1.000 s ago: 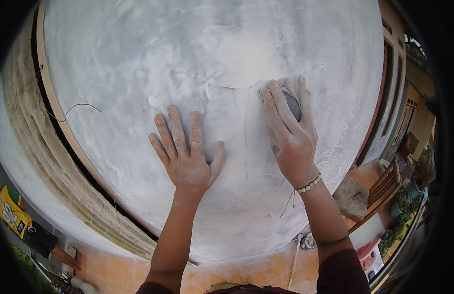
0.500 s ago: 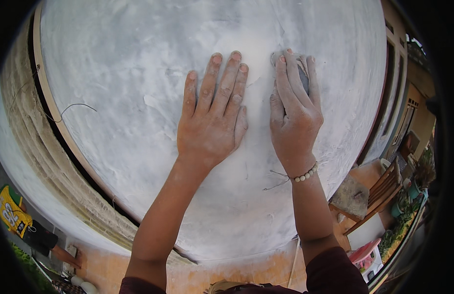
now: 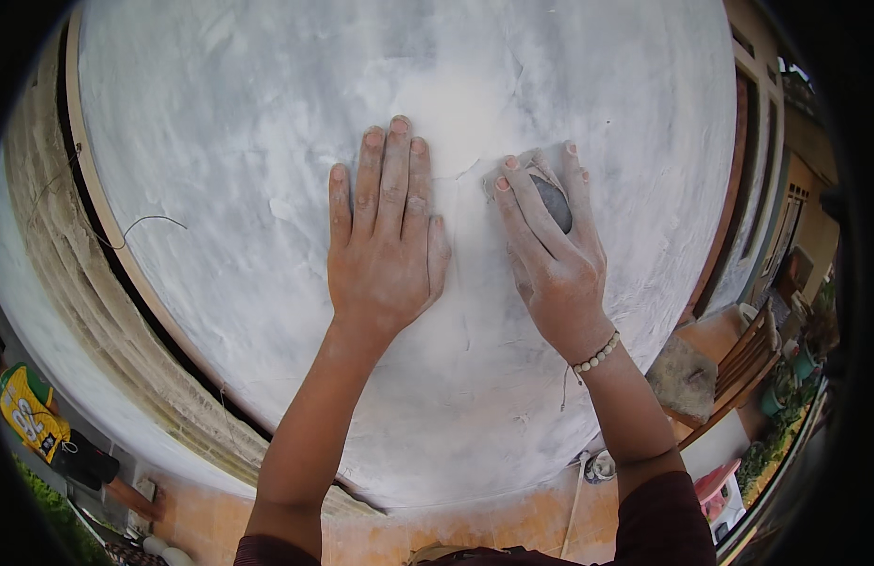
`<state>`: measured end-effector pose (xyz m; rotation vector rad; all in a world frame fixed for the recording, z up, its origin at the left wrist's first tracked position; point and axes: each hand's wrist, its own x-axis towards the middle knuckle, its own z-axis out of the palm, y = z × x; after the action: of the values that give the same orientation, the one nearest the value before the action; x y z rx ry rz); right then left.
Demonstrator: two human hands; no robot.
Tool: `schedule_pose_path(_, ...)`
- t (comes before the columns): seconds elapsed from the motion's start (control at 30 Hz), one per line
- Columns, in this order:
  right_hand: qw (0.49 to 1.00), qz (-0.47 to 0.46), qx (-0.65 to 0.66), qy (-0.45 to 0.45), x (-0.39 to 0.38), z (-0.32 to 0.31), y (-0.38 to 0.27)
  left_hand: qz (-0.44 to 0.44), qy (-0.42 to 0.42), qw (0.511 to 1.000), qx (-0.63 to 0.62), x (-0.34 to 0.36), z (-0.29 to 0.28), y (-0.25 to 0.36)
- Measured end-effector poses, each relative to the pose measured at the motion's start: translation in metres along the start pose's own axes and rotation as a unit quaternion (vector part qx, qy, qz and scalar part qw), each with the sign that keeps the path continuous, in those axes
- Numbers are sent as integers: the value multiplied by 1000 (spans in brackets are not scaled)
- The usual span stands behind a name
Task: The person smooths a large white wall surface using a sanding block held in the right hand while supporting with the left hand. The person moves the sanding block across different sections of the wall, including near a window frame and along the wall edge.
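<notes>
Right hand is clamped flat over a sanding pad, fingers spread across it and pressing it into the wall, just right of centre in the frame. Only a dark grey oval of the pad shows between the fingers, with a pale dusty edge of abrasive sheet peeking out at the fingertips. It looks light and fairly stiff, small enough to sit under one palm, so the hold wants to come from above, fingers draped over the back, as here. With dust coating the skin, it could slip sideways under pressure. Left hand holds nothing: it lies open, palm down and fingers together, flat on the plaster just left of the pad, not touching it. The wall is grey-white, chalky and streaked, filling the upper frame. A beaded bracelet circles the right wrist. At far left, a wooden frame edge curves down.
</notes>
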<state>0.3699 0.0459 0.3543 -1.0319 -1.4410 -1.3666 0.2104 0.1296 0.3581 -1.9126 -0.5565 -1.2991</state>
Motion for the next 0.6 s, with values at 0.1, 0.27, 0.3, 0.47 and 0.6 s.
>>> schedule_pose_path(0.1,993,120,1,10,6,3,-5,-7,-2,1000,1,-1,1,2)
schedule_pose_path(0.27,999,36,21,-21,8,-5,-6,-37,19,999,3,-1,0,1)
schedule_pose_path(0.3,1000,-2,17,-15,5,-9,-6,-40,21,999,5,-1,0,1)
schedule_pose_path(0.47,986,162,-37,24,6,-5,7,-45,21,999,2,-3,2,2)
schedule_pose_path(0.6,998,-1,18,-68,-7,-12,-7,-52,35,998,10,-4,2,-1)
